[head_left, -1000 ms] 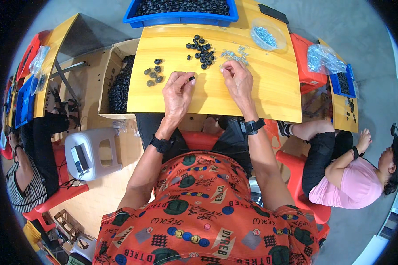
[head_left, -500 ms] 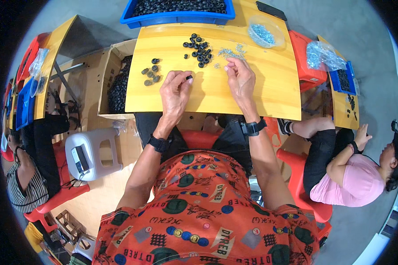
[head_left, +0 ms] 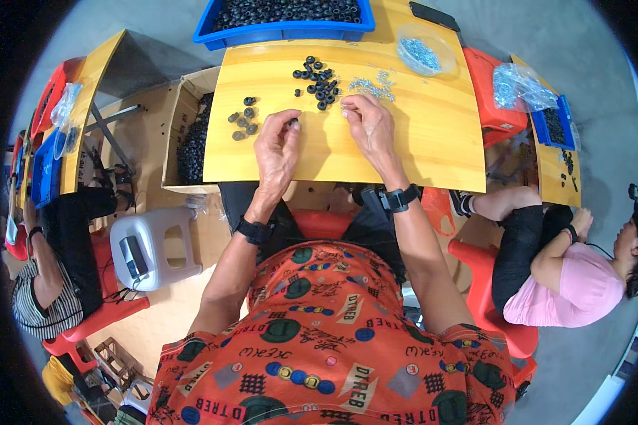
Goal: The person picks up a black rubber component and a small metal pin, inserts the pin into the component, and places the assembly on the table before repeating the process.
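Note:
Over the yellow tabletop point(head_left: 432, 152), my left hand point(head_left: 275, 150) pinches a small black rounded part point(head_left: 293, 122) between thumb and fingers. To its right, my right hand point(head_left: 373, 129) is closed at the fingertips on a tiny silvery piece point(head_left: 344, 107), too small to make out its kind. Beyond the hands lies a loose pile of black rounded parts point(head_left: 322, 86), some with visible holes. Scattered small silver metal pieces point(head_left: 377, 86) lie just past my right fingers. Several dull, greyish-black parts point(head_left: 242, 122) sit left of my left hand.
A blue tray point(head_left: 290, 30) full of black parts stands at the far edge. Far right are a clear round tub point(head_left: 446, 59) of silvery-blue pieces and a dark phone-like slab point(head_left: 434, 14). A cardboard box point(head_left: 170, 138) stands left. Other people sit at tables on both sides.
My right hand has moved left from the silver pieces, toward my left hand, with its fingertips pinched. My left hand has shifted slightly left, still holding the black part.

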Motion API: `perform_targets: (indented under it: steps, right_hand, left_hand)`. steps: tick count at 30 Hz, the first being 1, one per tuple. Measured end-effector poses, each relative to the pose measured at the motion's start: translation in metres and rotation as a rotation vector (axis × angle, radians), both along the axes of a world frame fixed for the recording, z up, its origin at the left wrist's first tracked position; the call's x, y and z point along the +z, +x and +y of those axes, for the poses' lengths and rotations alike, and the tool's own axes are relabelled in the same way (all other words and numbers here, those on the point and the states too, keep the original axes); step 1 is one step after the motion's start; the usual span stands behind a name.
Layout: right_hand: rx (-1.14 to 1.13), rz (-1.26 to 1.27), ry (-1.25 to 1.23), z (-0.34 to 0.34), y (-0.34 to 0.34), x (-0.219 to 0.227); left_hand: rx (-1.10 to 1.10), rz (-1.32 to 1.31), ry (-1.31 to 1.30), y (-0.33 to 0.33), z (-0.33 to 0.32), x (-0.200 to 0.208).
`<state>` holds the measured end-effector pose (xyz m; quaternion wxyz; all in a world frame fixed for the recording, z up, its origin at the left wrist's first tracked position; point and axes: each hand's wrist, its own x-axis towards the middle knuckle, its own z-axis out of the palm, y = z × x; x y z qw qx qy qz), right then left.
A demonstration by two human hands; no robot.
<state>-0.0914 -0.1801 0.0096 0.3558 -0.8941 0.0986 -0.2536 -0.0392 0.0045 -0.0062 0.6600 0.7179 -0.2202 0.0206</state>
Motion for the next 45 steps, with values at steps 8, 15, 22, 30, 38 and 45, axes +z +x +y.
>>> perform_targets:
  steps: [8, 15, 22, 30, 38, 45]
  right_hand:
    - [-0.052, -0.151, 0.313, 0.006, -0.013, 0.002]
    - [-0.037, -0.161, 0.313, 0.008, -0.018, 0.004]
    - [-0.018, -0.212, 0.243, 0.01, -0.016, -0.001]
    - [-0.037, -0.24, 0.204, 0.014, -0.015, -0.002]
    - [-0.027, -0.281, -0.088, 0.016, -0.016, 0.001]
    - [0.035, -0.301, 0.063, 0.012, -0.021, 0.007]
  left_hand:
    - [-0.162, 0.242, 0.027, 0.008, -0.035, 0.018]
    - [-0.259, 0.291, -0.041, 0.011, -0.058, 0.009]
    - [-0.263, 0.436, -0.079, 0.009, -0.058, 0.007]
    - [-0.21, 0.296, 0.018, 0.007, -0.06, 0.003]
    - [-0.081, 0.014, 0.117, 0.002, -0.06, 0.004]
    - [-0.368, 0.55, -0.059, 0.012, -0.047, 0.018]
